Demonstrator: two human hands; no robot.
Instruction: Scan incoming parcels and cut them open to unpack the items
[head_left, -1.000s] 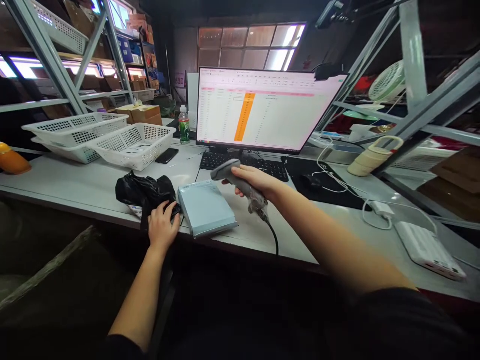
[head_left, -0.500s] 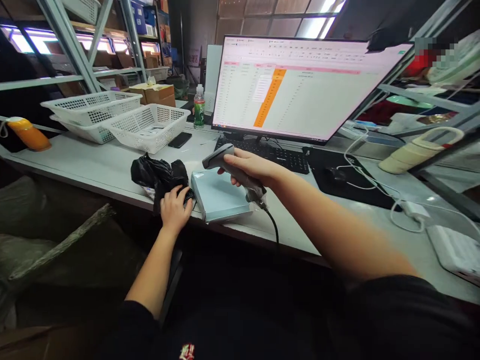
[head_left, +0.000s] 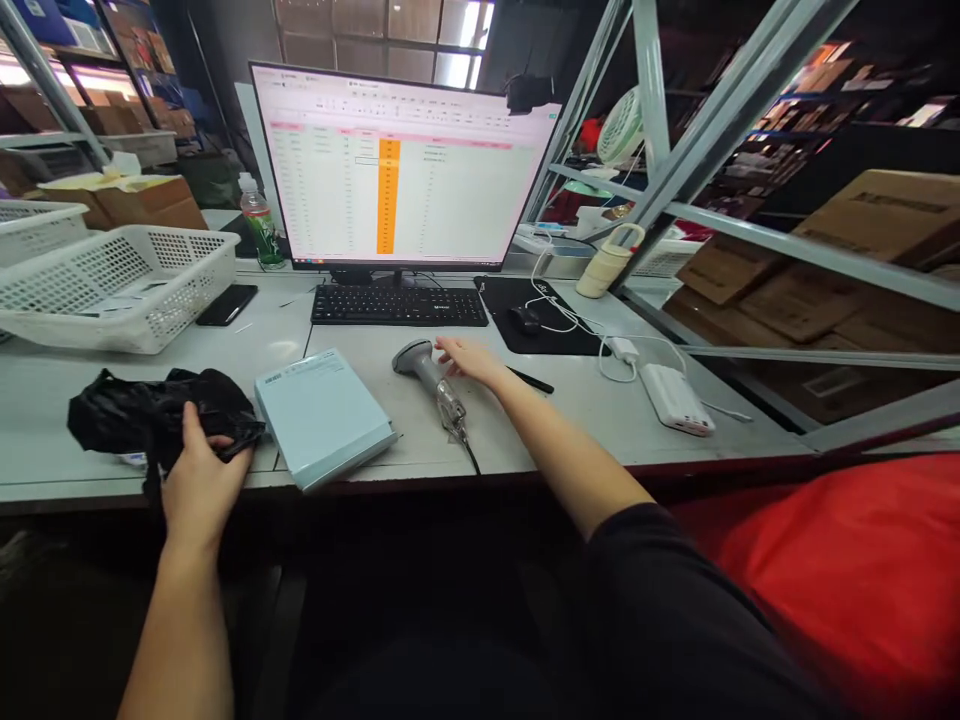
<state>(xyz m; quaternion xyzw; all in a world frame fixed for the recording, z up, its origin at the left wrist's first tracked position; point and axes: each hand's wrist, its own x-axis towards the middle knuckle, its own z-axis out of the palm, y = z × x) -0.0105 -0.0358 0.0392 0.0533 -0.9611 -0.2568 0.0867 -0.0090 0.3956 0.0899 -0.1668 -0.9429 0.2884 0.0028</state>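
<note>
My left hand (head_left: 199,485) grips the near right part of a crumpled black plastic bag (head_left: 120,412) at the table's front edge, thumb on top. What the bag holds is hidden. Beside it, at a slant, lies a flat pale-blue box (head_left: 322,415) with small print along its far edge. A grey barcode scanner (head_left: 429,372) rests on the table right of the box, its cable hanging over the edge. Just right of the scanner is my right hand (head_left: 471,360), fingers stretched out and holding nothing. A black pen-like stick (head_left: 532,380) lies partly behind my right wrist.
Behind the hands stand a keyboard (head_left: 401,306) and a monitor (head_left: 330,190) showing a spreadsheet. A mouse (head_left: 525,320) with white cables is on the right; a white power bank (head_left: 675,400) lies nearer. White baskets (head_left: 187,300), a phone (head_left: 227,305) and a bottle (head_left: 261,225) occupy the left.
The barcode scanner was in my right hand and now lies on the table, released. My view has turned right. My left hand stays at the black bag.
</note>
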